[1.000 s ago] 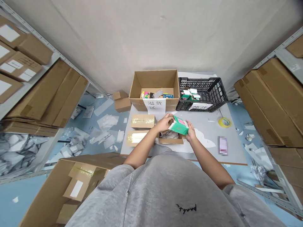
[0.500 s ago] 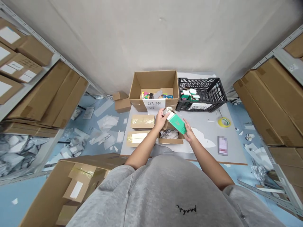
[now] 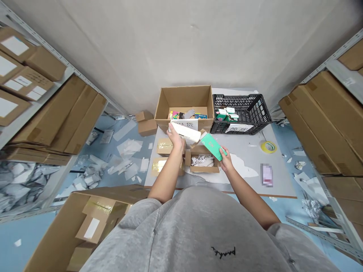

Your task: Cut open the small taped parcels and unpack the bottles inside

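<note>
My left hand [image 3: 176, 139] is shut on a white cylindrical tube [image 3: 185, 132], which is clear of the carton and lies across the front of a paper sign. My right hand [image 3: 225, 159] grips a mint-green carton [image 3: 212, 146] with its upper end open. Both hands are above a small open cardboard box [image 3: 202, 160] stuffed with white paper. Behind them stands a large open cardboard box [image 3: 184, 99] holding colourful packages.
A black plastic crate [image 3: 241, 114] with small green-and-white boxes stands back right. Gold-taped parcels [image 3: 164, 146] lie left of my hands, and a tape roll [image 3: 268, 147] lies right. Cardboard-stacked shelves [image 3: 51, 117] flank the table, and paper scraps litter the floor.
My left hand has drawn the white tube out of the green carton and moved up and left. The carton has tilted and shifted slightly, staying in my right hand.
</note>
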The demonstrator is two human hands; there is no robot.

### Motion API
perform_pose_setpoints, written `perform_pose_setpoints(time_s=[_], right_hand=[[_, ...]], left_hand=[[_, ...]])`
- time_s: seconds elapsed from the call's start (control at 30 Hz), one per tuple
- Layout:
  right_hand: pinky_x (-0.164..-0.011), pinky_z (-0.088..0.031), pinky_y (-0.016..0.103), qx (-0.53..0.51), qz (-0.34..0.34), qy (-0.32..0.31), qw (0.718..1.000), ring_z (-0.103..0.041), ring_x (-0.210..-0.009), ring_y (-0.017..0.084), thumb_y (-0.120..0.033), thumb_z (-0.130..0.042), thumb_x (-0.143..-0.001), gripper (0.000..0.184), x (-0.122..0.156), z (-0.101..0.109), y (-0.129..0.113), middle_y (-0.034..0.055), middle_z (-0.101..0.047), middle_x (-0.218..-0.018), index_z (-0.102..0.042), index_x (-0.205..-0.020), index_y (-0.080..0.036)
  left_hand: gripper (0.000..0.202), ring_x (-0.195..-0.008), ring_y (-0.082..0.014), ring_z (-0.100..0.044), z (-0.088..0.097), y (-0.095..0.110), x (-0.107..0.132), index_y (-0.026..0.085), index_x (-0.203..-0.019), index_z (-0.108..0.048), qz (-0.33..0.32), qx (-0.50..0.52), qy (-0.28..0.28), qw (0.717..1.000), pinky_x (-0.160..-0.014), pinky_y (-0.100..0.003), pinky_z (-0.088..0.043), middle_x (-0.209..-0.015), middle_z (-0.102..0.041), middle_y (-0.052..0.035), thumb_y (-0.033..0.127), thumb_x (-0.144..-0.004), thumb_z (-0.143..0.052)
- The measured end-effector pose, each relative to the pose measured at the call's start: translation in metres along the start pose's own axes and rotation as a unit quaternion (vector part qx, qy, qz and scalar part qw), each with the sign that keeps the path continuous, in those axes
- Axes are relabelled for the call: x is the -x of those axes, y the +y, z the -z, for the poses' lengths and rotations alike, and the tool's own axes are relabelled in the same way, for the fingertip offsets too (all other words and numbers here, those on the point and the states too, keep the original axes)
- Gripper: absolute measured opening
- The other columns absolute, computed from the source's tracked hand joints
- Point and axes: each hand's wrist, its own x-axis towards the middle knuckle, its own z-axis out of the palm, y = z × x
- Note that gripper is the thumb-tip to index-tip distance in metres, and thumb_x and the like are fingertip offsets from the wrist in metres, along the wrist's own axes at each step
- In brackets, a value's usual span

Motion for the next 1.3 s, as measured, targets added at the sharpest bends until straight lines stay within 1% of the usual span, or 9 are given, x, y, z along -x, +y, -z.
perform_pose_setpoints(time_s=[0.13, 0.27, 0.43, 0.57, 0.7, 0.83, 0.97, 1.1, 1.3], right_hand=[[-0.082, -0.066, 0.045, -0.045, 0.009, 0.048, 0.998, -0.072, -0.095, 0.017, -0.045, -0.088, -0.073, 0.051, -0.001, -0.005, 0.002, -0.0041, -0.072, -0.114, -0.056, -0.11, -0.032], [-0.085, -0.066, 0.045, -0.07, 0.016, 0.056, 0.996, -0.072, -0.1, 0.017, -0.043, -0.086, -0.076, 0.048, 0.003, -0.025, 0.007, -0.0036, -0.073, -0.116, -0.056, -0.111, -0.033], [-0.087, -0.065, 0.043, -0.068, 0.004, 0.04, 0.997, -0.074, -0.103, 0.02, -0.05, -0.082, -0.08, 0.043, 0.011, -0.053, 0.012, 0.0022, -0.077, -0.116, -0.062, -0.112, -0.029], [-0.09, -0.065, 0.039, -0.047, 0.043, 0.021, 0.998, -0.076, -0.104, 0.023, -0.057, -0.078, -0.083, 0.045, 0.014, -0.067, 0.013, 0.0068, -0.078, -0.114, -0.066, -0.111, -0.024], [-0.089, -0.065, 0.036, -0.021, 0.053, 0.017, 0.998, -0.077, -0.102, 0.022, -0.06, -0.074, -0.084, 0.043, 0.012, -0.069, 0.009, 0.0062, -0.08, -0.105, -0.066, -0.106, -0.023], [-0.088, -0.066, 0.037, -0.021, 0.042, 0.01, 0.999, -0.076, -0.103, 0.022, -0.055, -0.078, -0.082, 0.043, 0.01, -0.065, 0.005, 0.0057, -0.08, -0.107, -0.063, -0.107, -0.025], [-0.085, -0.066, 0.04, -0.038, 0.012, 0.013, 0.999, -0.076, -0.1, 0.019, -0.049, -0.084, -0.078, 0.047, 0.011, -0.063, 0.004, 0.0006, -0.078, -0.113, -0.056, -0.11, -0.03], [-0.078, -0.067, 0.036, 0.007, 0.006, 0.013, 1.0, -0.076, -0.091, 0.019, -0.048, -0.086, -0.076, 0.047, 0.014, -0.061, 0.003, -0.0019, -0.078, -0.104, -0.057, -0.107, -0.029], [-0.076, -0.066, 0.034, 0.051, 0.019, -0.011, 0.998, -0.074, -0.085, 0.02, -0.046, -0.09, -0.069, 0.043, 0.016, -0.061, 0.001, -0.0009, -0.077, -0.092, -0.063, -0.095, -0.024]], left_hand=[[0.041, -0.071, -0.0146, -0.071, 0.003, 0.01, -0.014, 0.018, -0.105, -0.061, 0.119, -0.006, -0.054, 0.991, -0.074, -0.028, -0.06, -0.083, -0.071, -0.002, 0.051, -0.087, -0.076], [0.041, -0.069, -0.0143, -0.068, 0.007, -0.01, 0.008, 0.016, -0.098, -0.064, 0.249, -0.049, -0.14, 0.957, -0.072, -0.027, -0.058, -0.078, -0.069, -0.0011, 0.038, -0.073, -0.089], [0.056, -0.076, -0.0166, -0.071, 0.006, -0.041, 0.057, 0.019, -0.107, -0.063, 0.205, -0.065, -0.174, 0.961, -0.076, -0.031, -0.059, -0.087, -0.072, -0.0031, 0.059, -0.074, -0.086], [0.064, -0.072, -0.018, -0.071, 0.005, -0.055, 0.076, 0.02, -0.105, -0.06, 0.221, -0.073, -0.17, 0.957, -0.073, -0.033, -0.059, -0.083, -0.071, -0.0039, 0.076, -0.077, -0.074], [0.06, -0.074, -0.0193, -0.071, 0.008, -0.062, 0.075, 0.02, -0.104, -0.058, 0.257, -0.079, -0.143, 0.953, -0.076, -0.035, -0.059, -0.079, -0.069, -0.0011, 0.065, -0.074, -0.082], [0.059, -0.082, -0.0196, -0.072, 0.014, -0.063, 0.068, 0.019, -0.103, -0.059, 0.252, -0.071, -0.198, 0.944, -0.084, -0.034, -0.058, -0.088, -0.073, -0.0026, 0.047, -0.064, -0.093], [0.063, -0.082, -0.0186, -0.072, 0.016, -0.063, 0.064, 0.022, -0.113, -0.061, 0.209, -0.076, -0.223, 0.949, -0.082, -0.033, -0.058, -0.094, -0.075, -0.0028, 0.059, -0.07, -0.088], [0.067, -0.075, -0.0201, -0.071, 0.018, -0.068, 0.055, 0.021, -0.112, -0.06, 0.217, -0.13, -0.183, 0.95, -0.074, -0.034, -0.058, -0.087, -0.072, -0.0037, 0.077, -0.078, -0.071], [0.075, -0.077, -0.0185, -0.071, 0.026, -0.07, 0.045, 0.024, -0.114, -0.052, 0.221, -0.169, -0.182, 0.943, -0.077, -0.034, -0.059, -0.093, -0.071, -0.0004, 0.053, -0.059, -0.094]])
